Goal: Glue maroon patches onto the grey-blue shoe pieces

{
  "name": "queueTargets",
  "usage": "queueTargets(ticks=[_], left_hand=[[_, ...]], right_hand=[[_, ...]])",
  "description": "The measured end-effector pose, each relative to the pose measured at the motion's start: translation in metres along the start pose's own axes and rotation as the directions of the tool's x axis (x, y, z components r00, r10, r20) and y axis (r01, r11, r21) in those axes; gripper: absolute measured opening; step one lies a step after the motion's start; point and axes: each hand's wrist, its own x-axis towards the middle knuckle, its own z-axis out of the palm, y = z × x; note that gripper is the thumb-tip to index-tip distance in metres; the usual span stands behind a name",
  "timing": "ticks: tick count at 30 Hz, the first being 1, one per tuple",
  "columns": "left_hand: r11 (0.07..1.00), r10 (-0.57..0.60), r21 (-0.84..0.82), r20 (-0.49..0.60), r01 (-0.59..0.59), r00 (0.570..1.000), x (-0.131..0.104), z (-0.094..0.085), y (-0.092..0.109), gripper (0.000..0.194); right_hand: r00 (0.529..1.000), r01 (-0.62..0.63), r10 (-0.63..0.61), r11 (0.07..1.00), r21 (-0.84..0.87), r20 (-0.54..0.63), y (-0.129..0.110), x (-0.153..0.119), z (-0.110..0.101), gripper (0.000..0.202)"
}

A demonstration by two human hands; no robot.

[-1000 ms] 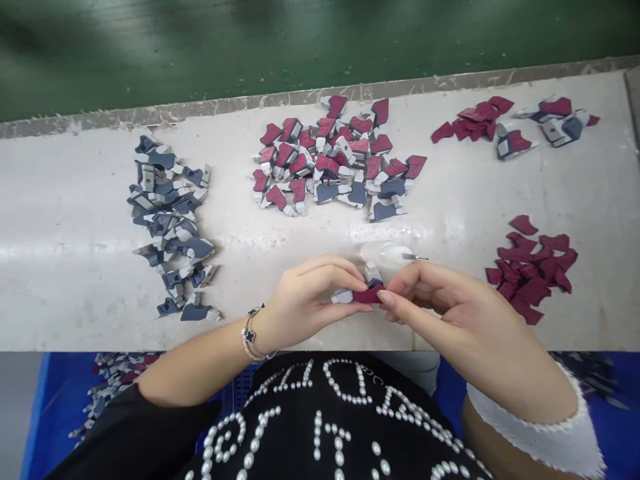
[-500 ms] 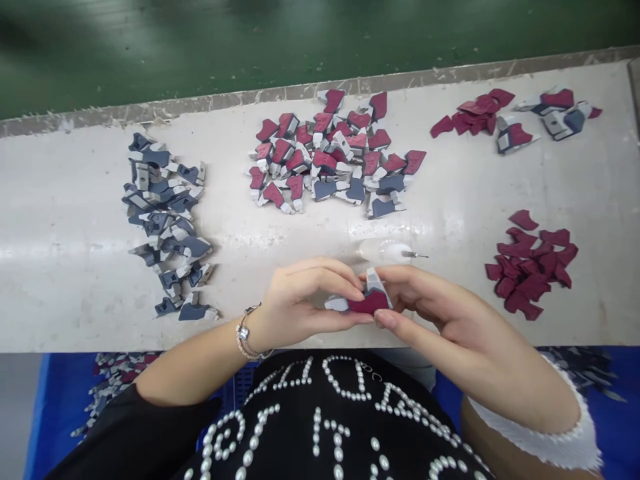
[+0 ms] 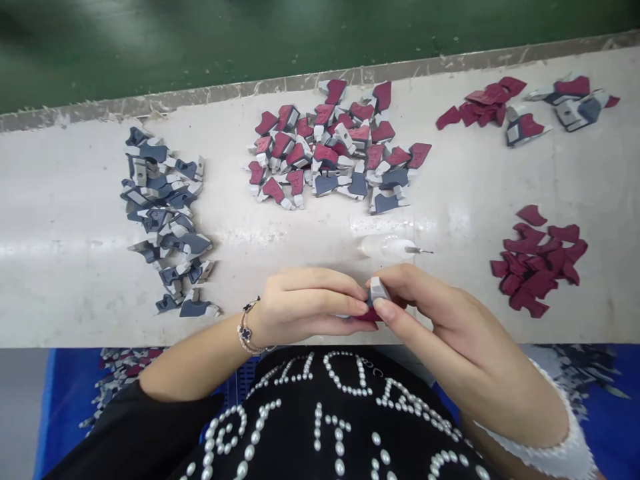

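The long white worktable (image 3: 75,220) carries sorted heaps, each kind kept apart so it stays within reach. Beyond the hands lies the central heap of grey-and-maroon joined pieces (image 3: 337,147); to their left the pile of grey-blue plastic pieces (image 3: 165,220); to their right the loose maroon flat inserts (image 3: 540,267). The left hand (image 3: 305,307) and right hand (image 3: 430,300) meet at the table's near edge, fingertips pinched together on one small grey-and-maroon piece (image 3: 376,293), mostly hidden.
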Motion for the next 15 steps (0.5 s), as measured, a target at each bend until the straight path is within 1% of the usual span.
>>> queueTargets(ticks=[3, 6, 9, 15], left_hand=[[1.000, -0.001, 0.018, -0.008, 0.002, 1.000, 0.001, 0.000, 0.000, 0.020], [1.000, -0.002, 0.004, -0.013, 0.002, 1.000, 0.002, 0.001, -0.001, 0.023], [1.000, 0.005, -0.026, -0.014, -0.005, 1.000, 0.002, 0.002, -0.002, 0.025], [0.999, 0.014, -0.051, -0.013, -0.014, 1.000, 0.000, 0.001, -0.002, 0.027]], right_hand=[[1.000, 0.016, -0.016, 1.000, -0.014, -0.014, 0.001, -0.001, 0.000, 0.020], [0.998, 0.064, -0.064, 0.997, -0.035, 0.013, 0.002, -0.004, -0.003, 0.014], [0.993, 0.108, -0.104, 0.992, -0.072, 0.052, 0.001, -0.006, -0.008, 0.020], [0.996, 0.079, -0.074, 0.990, -0.120, 0.047, -0.003, -0.004, -0.012, 0.015]])
